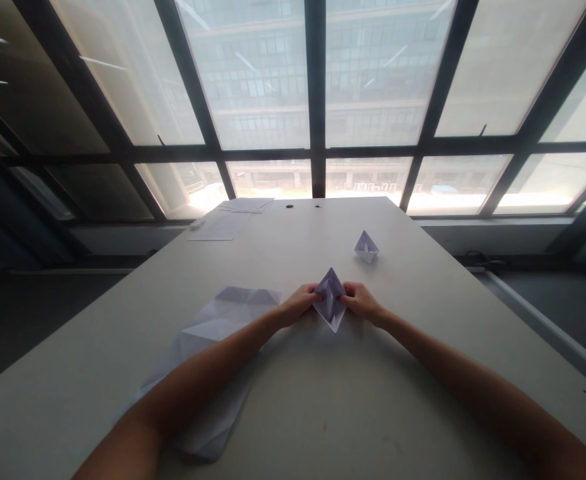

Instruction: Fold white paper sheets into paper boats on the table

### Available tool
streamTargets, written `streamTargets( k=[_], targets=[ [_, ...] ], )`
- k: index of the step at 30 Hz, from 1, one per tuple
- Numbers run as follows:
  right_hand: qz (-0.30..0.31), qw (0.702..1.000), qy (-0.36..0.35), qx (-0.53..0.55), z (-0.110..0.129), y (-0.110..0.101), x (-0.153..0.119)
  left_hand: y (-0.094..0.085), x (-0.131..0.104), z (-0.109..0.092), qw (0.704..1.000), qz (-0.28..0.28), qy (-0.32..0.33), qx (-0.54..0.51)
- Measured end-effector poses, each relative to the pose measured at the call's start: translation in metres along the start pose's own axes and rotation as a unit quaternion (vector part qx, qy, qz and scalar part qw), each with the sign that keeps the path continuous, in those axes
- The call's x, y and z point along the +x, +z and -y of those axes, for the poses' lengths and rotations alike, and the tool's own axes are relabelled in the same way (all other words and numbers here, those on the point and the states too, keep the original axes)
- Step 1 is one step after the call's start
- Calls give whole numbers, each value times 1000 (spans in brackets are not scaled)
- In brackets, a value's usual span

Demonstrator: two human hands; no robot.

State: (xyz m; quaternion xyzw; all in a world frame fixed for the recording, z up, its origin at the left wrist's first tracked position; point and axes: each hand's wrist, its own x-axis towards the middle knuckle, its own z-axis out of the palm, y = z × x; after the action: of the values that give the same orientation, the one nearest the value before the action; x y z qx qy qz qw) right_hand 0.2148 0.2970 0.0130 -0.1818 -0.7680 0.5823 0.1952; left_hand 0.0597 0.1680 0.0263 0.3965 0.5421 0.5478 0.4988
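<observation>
A folded paper boat (pixel 331 303) is held up just over the white table (pixel 373 367), its pointed ends toward and away from me. My left hand (pixel 300 303) pinches its left side and my right hand (pixel 361 301) pinches its right side, both thumbs reaching inside the folds. Another folded paper boat (pixel 366 247) stands on the table beyond my right hand. Creased sheets of paper (pixel 223 327) lie on the left, partly under my left forearm.
Flat white sheets (pixel 220 227) lie at the table's far left, with a small pale object (pixel 196 225) on them. Two small dark spots show near the far edge. Large framed windows (pixel 253 73) rise behind the table.
</observation>
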Motion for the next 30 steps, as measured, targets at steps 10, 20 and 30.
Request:
streamTargets(
  k=[10, 20, 30],
  targets=[
    [63, 984, 9, 163, 6, -2, -3, 0, -2, 1, 999, 22, 24, 30],
    [75, 976, 27, 203, 1, -2, -5, 4, -5, -5, 997, 36, 44, 56],
    [65, 961, 53, 264, 1, 0, -1, 4, -4, -4, 996, 29, 47, 75]
  ],
)
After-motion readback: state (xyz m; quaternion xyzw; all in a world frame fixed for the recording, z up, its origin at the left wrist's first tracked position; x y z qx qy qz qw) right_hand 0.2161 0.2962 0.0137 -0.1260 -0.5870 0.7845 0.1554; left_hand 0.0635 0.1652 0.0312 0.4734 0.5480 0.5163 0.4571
